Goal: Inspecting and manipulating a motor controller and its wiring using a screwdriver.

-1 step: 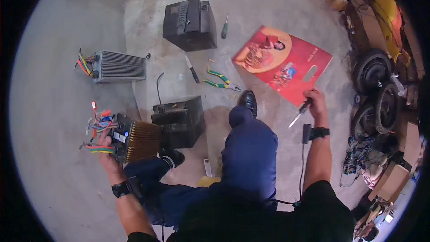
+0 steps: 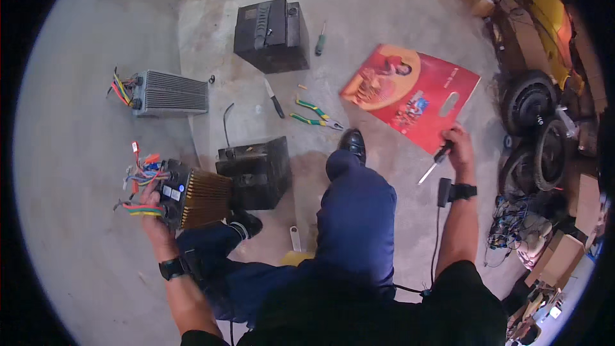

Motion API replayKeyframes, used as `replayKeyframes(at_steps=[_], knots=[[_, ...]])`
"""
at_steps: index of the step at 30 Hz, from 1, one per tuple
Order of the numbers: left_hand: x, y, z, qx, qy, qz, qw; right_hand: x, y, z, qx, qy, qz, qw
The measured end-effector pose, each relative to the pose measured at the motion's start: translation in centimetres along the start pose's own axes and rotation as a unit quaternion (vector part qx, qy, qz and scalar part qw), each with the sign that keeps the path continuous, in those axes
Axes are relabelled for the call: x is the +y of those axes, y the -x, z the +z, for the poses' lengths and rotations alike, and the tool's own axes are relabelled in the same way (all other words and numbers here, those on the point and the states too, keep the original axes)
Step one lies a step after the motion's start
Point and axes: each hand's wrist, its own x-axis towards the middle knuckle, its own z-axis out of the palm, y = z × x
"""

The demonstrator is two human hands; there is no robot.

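Note:
My left hand [image 2: 154, 214] grips the wired end of a finned motor controller [image 2: 205, 198] with brown-gold fins. Its coloured wires and plugs [image 2: 144, 173] spread out around my fingers. My right hand [image 2: 459, 144] is closed round the dark handle of a screwdriver [image 2: 435, 162], its metal shaft slanting down and left. The same hand also pinches the near corner of a flat red printed cardboard sheet [image 2: 435, 115] with a handle cutout. Beyond my left hand, a second, grey finned controller [image 2: 172, 93] lies on the floor with its wires to the left.
Two black battery cases [image 2: 272, 35] [image 2: 256, 173] stand on the floor. Between them lie a knife [image 2: 275, 99] and green-yellow pliers [image 2: 317, 115]; a green screwdriver [image 2: 320, 40] is farther off. A wrench [image 2: 295, 238] is near my legs. Wheels [image 2: 530, 99], cables and cardboard pile up at right.
My right hand has shifted slightly right with the screwdriver, and the red cardboard sheet has moved right along with it. My left hand and the controller stay almost in place.

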Motion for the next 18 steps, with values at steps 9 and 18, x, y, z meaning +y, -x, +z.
replayKeyframes(at_steps=[9, 18], knots=[[-0.4, -0.3, 0.6, -0.036, -0.007, 0.034, 0.999, -13.9, 10.1, -3.7, -0.005, 0.307, -0.102, 0.946], [-1.3, -0.4, 0.6, -0.036, -0.038, 0.037, 0.998, -14.8, 11.8, -5.3, 0.050, 0.327, -0.094, 0.939]])
